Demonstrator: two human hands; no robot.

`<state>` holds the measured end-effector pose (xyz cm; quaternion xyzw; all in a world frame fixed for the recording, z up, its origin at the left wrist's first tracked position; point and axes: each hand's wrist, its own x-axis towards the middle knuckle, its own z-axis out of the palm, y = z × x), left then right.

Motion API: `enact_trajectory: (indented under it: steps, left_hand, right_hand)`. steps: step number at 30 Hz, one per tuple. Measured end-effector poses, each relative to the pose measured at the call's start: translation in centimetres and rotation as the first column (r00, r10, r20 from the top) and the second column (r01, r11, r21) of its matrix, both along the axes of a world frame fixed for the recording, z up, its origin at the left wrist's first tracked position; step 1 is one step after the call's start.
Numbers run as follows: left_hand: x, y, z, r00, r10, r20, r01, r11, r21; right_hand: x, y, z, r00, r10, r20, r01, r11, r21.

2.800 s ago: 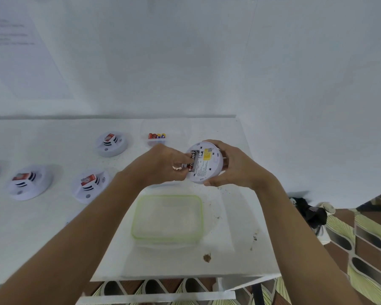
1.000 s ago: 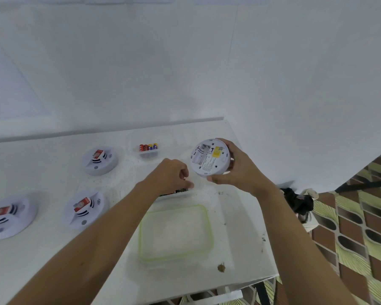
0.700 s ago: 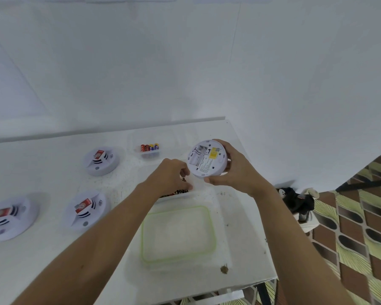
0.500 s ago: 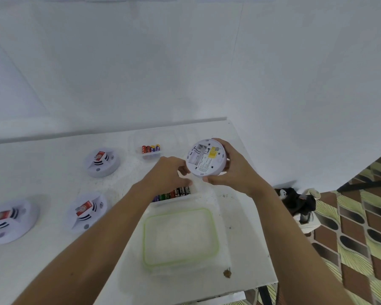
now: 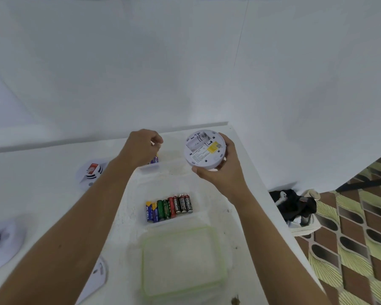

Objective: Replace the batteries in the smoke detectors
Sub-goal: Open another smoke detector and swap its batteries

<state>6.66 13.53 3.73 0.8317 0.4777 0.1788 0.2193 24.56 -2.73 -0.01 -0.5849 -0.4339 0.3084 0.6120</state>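
head view. right hand (image 5: 223, 175) grips a round white smoke detector (image 5: 204, 150) by its rim, thumb on the near edge, fingers wrapped round the far right side. the detector is up off the table (image 5: 42, 194), over the far right corner, with its back face tilted to the camera. its battery bay (image 5: 196, 143) is open and looks empty, with a yellow sticker (image 5: 213, 148) beside it. left hand (image 5: 141, 146) hangs just left of the detector, not touching it. its fingers are curled in, thumb near forefinger; cannot tell if it pinches anything. it is over a far clear tub (image 5: 169, 166) near the far edge, and a purple battery (image 5: 155, 160) peeks out under the knuckles. nearer, toward the right edge, a near clear tub (image 5: 174, 222) holds a row of batteries (image 5: 169, 209) side by side: blue-yellow, purple, green, red, then black. by the front edge a green-rimmed clear lid (image 5: 183, 260) lies flat, just beside the near tub. left of the arm, a second detector (image 5: 90, 172) with a red tag sits toward the far edge. a third detector (image 5: 0, 241) is at the left edge, blurred. a fourth detector (image 5: 100, 271) is near the front, half hidden by the left forearm. off the right edge, a dark bundle (image 5: 293, 205) lies on the patterned floor (image 5: 350, 249).
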Motion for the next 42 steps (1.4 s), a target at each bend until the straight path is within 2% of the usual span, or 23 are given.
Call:
enact_trajectory:
  steps: [6, 12, 16, 22, 27, 31, 33, 35, 38, 40, 42]
  left_hand:
    - [1.5, 3.2, -1.5, 0.959, -0.027, -0.282, -0.010, 0.992, -0.126]
    - [2.7, 3.9, -2.0, 0.902, -0.009, -0.432, -0.040, 0.994, -0.106]
    - [2.6, 4.3, -2.9, 0.873, 0.008, -0.487, -0.067, 0.992, -0.104]
    - [2.4, 3.4, -2.7, 0.910, -0.008, -0.415, -0.053, 0.989, -0.136]
    - [1.8, 2.5, -2.0, 0.977, 0.022, -0.210, -0.047, 0.992, -0.116]
    - [1.2, 1.0, -0.7, 0.983, 0.111, 0.147, -0.099, 0.991, -0.086]
    - [0.8, -0.1, 0.3, 0.938, 0.127, 0.322, -0.123, 0.992, -0.034]
    - [0.4, -1.3, 1.1, 0.856, 0.114, 0.505, -0.111, 0.993, -0.037]
    - [-0.1, -3.5, 2.0, 0.713, 0.030, 0.700, 0.024, 0.997, -0.067]
    - [-0.6, -4.4, 2.1, 0.651, -0.021, 0.759, 0.127, 0.988, -0.082]
    - [-1.1, -4.8, 2.0, 0.666, -0.063, 0.743, 0.193, 0.977, -0.089]
  right_hand:
    - [-0.9, 1.4, -0.1, 0.998, -0.067, -0.019, 0.067, 0.998, 0.011]
    - [-1.6, 2.1, -0.2, 0.996, -0.085, -0.027, 0.086, 0.996, 0.014]
    - [-2.0, 2.2, -0.1, 0.995, -0.092, -0.032, 0.093, 0.995, 0.031]
    - [-2.5, 2.1, 0.0, 0.995, -0.096, -0.034, 0.097, 0.995, 0.033]
    - [-2.8, 1.6, -0.2, 0.996, -0.089, -0.032, 0.090, 0.996, 0.019]
    - [-3.5, 1.1, -0.3, 0.995, -0.086, -0.048, 0.086, 0.996, 0.007]
    - [-3.8, 0.8, -0.3, 0.994, -0.091, -0.052, 0.092, 0.996, 0.001]
    - [-4.1, 0.5, -0.2, 0.993, -0.103, -0.051, 0.103, 0.995, -0.005]
    - [-4.5, 0.1, -0.1, 0.993, -0.109, -0.047, 0.109, 0.994, 0.001]
    - [-4.7, -0.1, -0.1, 0.994, -0.099, -0.045, 0.099, 0.995, 0.001]
    - [-4.7, -0.3, 0.0, 0.997, -0.072, -0.040, 0.072, 0.997, 0.000]
